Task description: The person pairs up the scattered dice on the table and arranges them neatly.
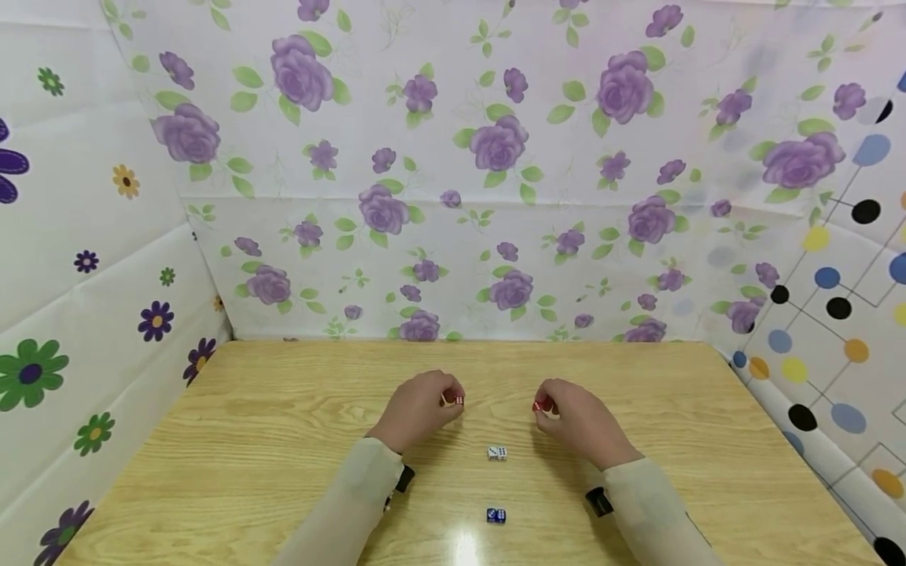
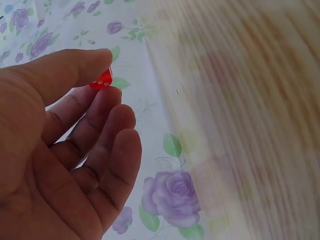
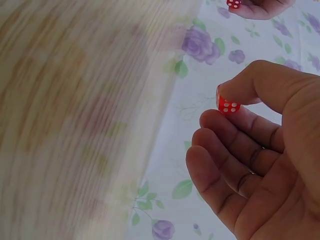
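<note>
Between thumb and fingertips, my left hand pinches a red die with white pips. The same red die shows under the thumb in the left wrist view. Opposite it, my right hand pinches another red die; in the right wrist view this die turns a four-pip face to the camera. Both hands are above the table, a gap between them. Nearer than the hands, two white dice sit side by side. Closer still, two dark blue dice sit side by side.
The wood-grain table carries everything. A cloth with purple roses hangs behind its far edge. Patterned cloths also stand along the left side and the right side.
</note>
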Action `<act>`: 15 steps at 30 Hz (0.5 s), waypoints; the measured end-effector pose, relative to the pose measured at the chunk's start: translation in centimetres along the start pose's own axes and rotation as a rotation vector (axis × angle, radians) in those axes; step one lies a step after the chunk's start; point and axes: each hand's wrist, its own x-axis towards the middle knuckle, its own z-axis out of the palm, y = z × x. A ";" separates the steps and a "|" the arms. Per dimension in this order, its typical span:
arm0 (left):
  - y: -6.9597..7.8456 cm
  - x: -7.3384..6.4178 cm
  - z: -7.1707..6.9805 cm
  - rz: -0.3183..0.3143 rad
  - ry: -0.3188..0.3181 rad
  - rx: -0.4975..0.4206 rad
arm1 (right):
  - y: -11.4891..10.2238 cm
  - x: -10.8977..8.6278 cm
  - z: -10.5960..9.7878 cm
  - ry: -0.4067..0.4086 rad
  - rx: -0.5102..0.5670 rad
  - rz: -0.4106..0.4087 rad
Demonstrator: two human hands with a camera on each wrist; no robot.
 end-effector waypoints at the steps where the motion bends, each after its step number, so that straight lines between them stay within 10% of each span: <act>1: 0.0 0.0 0.0 -0.001 0.000 0.001 | 0.0 0.0 0.0 -0.001 0.001 -0.001; 15: 0.0 -0.1 0.1 0.003 0.004 -0.005 | -0.1 0.0 0.3 -0.010 0.009 0.002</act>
